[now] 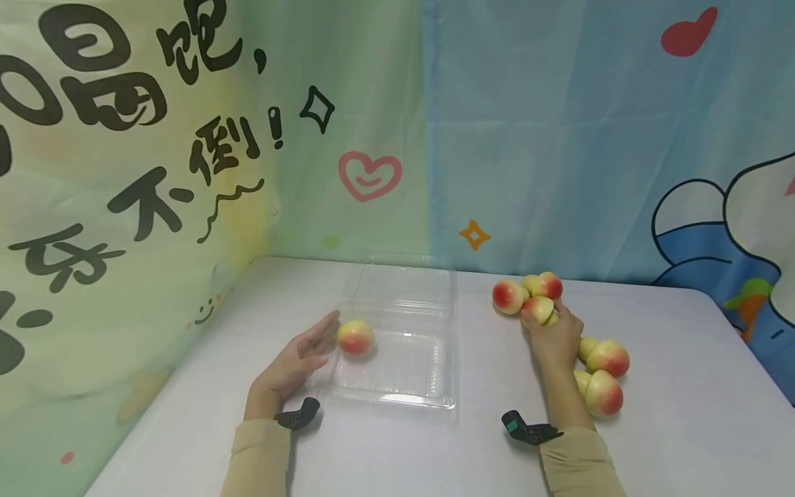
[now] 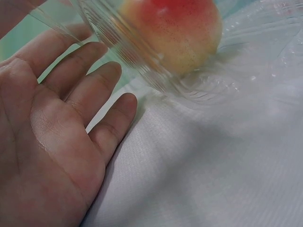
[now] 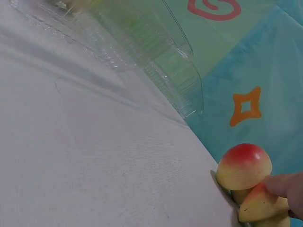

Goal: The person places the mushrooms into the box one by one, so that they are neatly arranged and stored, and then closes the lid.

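Left hand (image 1: pixel 295 362) spread, palm (image 2: pixel 49 156) clear only in wrist view, right hand (image 1: pixel 555 338) pinching mushroom (image 1: pixel 537 308)

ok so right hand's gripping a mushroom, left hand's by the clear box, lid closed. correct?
Not closed: head view shows the lid open behind the clear box. Right hand grips a mushroom, left hand is by the box.

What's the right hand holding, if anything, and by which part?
The right hand holds a mushroom-shaped piece, thumb on its rounded cap; where the other fingers grip is mostly hidden.
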Demonstrator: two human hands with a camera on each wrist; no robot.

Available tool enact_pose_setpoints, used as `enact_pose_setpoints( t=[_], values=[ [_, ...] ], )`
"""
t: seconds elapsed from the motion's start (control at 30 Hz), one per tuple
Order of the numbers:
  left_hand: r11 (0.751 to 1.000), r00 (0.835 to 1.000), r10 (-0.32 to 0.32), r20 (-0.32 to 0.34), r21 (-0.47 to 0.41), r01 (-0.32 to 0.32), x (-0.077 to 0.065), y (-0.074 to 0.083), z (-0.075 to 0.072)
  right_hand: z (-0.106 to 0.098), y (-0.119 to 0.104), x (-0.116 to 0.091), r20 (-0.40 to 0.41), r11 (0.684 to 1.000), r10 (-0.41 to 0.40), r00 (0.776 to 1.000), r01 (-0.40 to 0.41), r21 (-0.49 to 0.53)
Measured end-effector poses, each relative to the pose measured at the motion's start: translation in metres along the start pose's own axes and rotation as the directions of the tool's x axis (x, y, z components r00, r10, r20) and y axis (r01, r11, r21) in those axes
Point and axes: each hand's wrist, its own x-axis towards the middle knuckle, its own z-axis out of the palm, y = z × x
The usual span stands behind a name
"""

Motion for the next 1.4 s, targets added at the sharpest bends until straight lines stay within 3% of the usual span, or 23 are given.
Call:
enact_pose_setpoints(
  t=[0.57, 0.8, 0.93, 1.2, 1.4],
  values=[
    [1.0, 1.0, -0.009, -0.025, 0.003, 0.009, -0.002, 0.002, -0.002, -0.008, -0.014, -0.004, 0.141, 0.995, -0.053, 0.989, 0.063, -0.074],
    [1.0, 1.0, -0.006, -0.009, -0.009, 0.006, -0.003, 0.003, -0.003, -0.013, -0.02, -0.007, 0.202, 0.993, -0.01, 0.979, 0.033, -0.11],
    [1.0, 1.0, -0.009, -0.009, -0.01, 0.009, -0.002, 0.003, -0.002, -0.013, -0.016, -0.007, 0.185, 0.993, 0.004, 0.983, 0.017, -0.117],
    [1.0, 1.0, -0.018, -0.002, -0.014, 0.018, -0.001, 0.003, 0.0, -0.007, -0.007, -0.013, 0.045, 0.992, -0.057, 0.997, 0.062, -0.106],
    [1.0, 1.0, -0.012, 0.013, -0.019, 0.012, -0.001, -0.001, 0.002, -0.011, -0.004, -0.017, 0.047, 0.991, -0.034, 0.998, 0.04, -0.129]
  ],
)
